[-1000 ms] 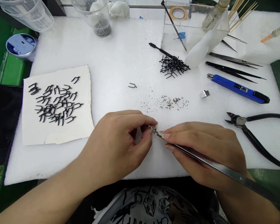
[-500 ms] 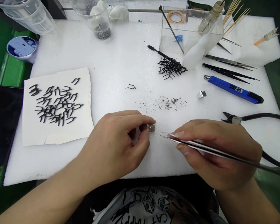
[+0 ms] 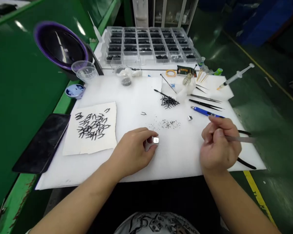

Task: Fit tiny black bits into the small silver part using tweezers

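My left hand (image 3: 134, 151) rests on the white foam mat (image 3: 136, 97) and pinches a small silver metal block (image 3: 156, 140) between thumb and forefinger. My right hand (image 3: 219, 143) is lifted to the right, blurred, with fingers curled round a pair of silver tweezers (image 3: 241, 139) that point right. Fine metal specks (image 3: 167, 123) lie just beyond the block. One black fork-shaped clip (image 3: 143, 113) lies alone at mid mat.
A paper sheet (image 3: 90, 143) carries several black clips; another heap of clips (image 3: 169, 102) lies further back. A blue knife (image 3: 205, 112), black tweezers (image 3: 206, 104), cutters (image 3: 245, 162), a second silver block (image 3: 189, 118), a phone (image 3: 42, 141), cups and a compartment tray (image 3: 148, 45) surround the mat.
The head camera has risen and pulled back, so more of the bench shows. My right hand drew away from the block to the right with the tweezers. My left hand kept its pinch.
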`<control>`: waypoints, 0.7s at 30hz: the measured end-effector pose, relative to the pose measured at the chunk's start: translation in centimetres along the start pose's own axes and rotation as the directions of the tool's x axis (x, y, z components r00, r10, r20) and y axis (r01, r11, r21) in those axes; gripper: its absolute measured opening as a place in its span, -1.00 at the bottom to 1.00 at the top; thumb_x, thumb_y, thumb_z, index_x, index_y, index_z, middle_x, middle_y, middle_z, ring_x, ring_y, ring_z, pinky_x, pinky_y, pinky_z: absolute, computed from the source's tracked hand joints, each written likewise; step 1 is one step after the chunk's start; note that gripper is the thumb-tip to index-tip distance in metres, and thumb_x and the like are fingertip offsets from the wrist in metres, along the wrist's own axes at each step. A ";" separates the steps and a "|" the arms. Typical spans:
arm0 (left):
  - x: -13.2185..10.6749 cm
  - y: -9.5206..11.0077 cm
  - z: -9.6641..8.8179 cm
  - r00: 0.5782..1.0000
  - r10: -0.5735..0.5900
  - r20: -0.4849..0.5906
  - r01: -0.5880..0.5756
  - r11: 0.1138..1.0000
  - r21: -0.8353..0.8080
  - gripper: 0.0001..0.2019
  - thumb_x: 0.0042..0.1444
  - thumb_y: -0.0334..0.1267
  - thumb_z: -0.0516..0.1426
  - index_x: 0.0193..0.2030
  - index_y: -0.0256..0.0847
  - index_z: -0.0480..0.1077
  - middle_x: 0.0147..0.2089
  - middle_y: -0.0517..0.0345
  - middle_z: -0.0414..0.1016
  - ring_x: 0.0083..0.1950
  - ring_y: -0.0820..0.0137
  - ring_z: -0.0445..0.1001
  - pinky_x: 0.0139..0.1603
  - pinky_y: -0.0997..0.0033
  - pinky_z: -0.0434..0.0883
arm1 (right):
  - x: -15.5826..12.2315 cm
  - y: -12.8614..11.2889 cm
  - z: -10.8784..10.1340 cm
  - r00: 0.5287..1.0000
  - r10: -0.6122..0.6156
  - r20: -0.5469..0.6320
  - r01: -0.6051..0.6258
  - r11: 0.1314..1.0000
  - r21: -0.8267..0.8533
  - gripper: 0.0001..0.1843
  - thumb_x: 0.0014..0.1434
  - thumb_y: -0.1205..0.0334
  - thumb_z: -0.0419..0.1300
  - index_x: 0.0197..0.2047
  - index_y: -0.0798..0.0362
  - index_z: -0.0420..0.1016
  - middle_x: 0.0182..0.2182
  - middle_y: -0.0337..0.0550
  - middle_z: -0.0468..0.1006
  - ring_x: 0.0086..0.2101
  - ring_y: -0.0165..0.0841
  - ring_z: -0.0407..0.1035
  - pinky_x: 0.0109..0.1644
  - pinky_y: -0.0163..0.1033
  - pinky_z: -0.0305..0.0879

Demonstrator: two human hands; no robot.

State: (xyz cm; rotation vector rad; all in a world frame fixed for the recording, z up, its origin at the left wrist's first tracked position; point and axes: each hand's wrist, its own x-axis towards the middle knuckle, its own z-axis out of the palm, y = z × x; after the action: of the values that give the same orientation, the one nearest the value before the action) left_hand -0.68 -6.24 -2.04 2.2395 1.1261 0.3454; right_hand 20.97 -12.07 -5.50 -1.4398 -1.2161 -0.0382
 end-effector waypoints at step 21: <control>-0.1 -0.6 0.7 1.000 0.017 -0.026 -0.017 1.000 -0.020 -0.82 0.19 -0.28 0.15 -0.16 -0.16 0.59 -0.26 0.14 0.55 -0.28 0.36 0.49 -0.27 0.35 0.41 | 0.3 -1.9 0.3 0.845 -0.108 0.524 0.272 0.930 -0.248 -0.80 0.27 0.26 0.19 -0.05 0.03 0.53 -0.25 -0.09 0.63 -0.40 -0.30 0.49 -0.34 -0.17 0.49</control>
State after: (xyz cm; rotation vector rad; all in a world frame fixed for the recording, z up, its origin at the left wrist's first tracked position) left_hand -0.76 -6.30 -2.96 2.2338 1.1126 0.3916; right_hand 19.64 -12.08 -4.07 -1.6557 -1.8553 0.0088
